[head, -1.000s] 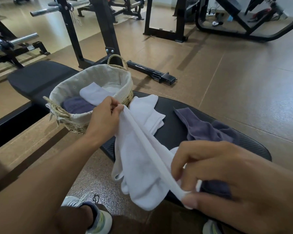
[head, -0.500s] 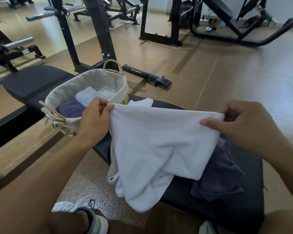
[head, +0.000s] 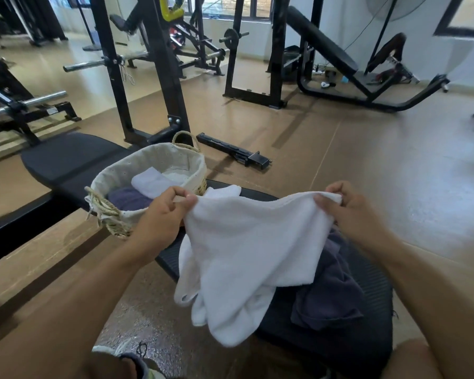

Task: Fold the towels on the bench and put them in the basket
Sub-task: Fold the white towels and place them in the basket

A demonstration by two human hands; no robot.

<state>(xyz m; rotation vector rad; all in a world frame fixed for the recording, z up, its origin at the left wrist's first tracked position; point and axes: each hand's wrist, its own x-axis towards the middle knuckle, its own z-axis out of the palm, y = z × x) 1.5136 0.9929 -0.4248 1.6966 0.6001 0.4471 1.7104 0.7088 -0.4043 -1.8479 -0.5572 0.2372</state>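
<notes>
On the far left of the bench [head: 66, 160] sits the basket [head: 148, 165], its cloth-lined rim tilted toward me, with a white folded towel [head: 151, 181] and a purple folded towel [head: 129, 199] already inside. Just right of it I see my left hand [head: 162, 217], thumb and fingers pinched on one top corner of the white towel [head: 246, 250]. That towel hangs spread between both hands above the bench pad, its top edge sagging a little in the middle and its lower part bunched and uneven, one tail dangling past the near edge of the pad. Behind its top edge another white towel [head: 225, 190] lies on the bench close by the basket. Further right my right hand [head: 348, 212] pinches the other top corner, fingers curled over the hem. Below that hand a purple towel [head: 334, 291] lies crumpled on the pad, partly under the white one.

I judge the step in hand to be squaring up this towel before the first fold. To do it well I would draw the two corners apart until the top edge runs taut and level, give a light shake so the bunched lower part drops flat, then bring corner to corner cleanly. I would keep it lifted off the purple towel so the two do not drag together.
</notes>
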